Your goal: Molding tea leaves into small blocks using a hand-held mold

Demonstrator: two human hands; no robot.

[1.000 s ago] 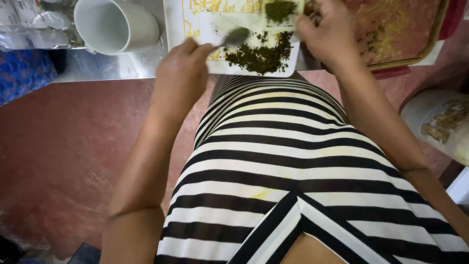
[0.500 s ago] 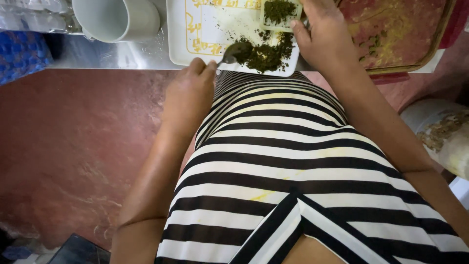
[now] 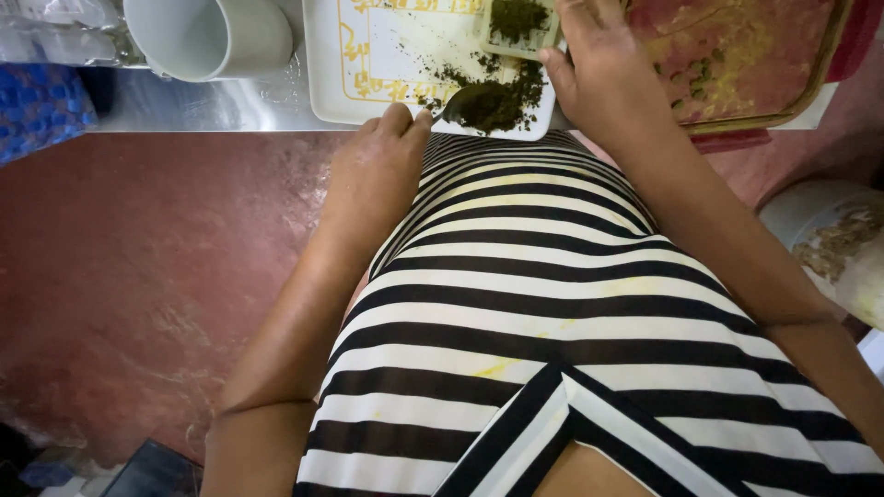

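Note:
My left hand (image 3: 382, 161) grips a metal spoon (image 3: 462, 103) at the near edge of a white square tray (image 3: 368, 64) with yellow markings. The spoon's bowl rests in a pile of dark green dried crumbs (image 3: 497, 101) at the tray's near right corner. My right hand (image 3: 603, 64) holds a small pale container (image 3: 517, 26) filled with the same green crumbs, tilted over the tray just above the pile. Both hands are close together at the counter's front edge. My striped shirt fills the lower view.
A white cup (image 3: 207, 37) lies on its side on the steel counter (image 3: 203, 101), left of the tray. A reddish tray with yellow residue (image 3: 746, 55) sits to the right. Clear plastic packets (image 3: 55, 28) and blue cloth (image 3: 41, 110) are far left. A white bucket (image 3: 829, 248) stands on the red floor.
My left hand has drawn the spoon down and right into the pile of crumbs. My right hand has stayed on the container at the tray's top right.

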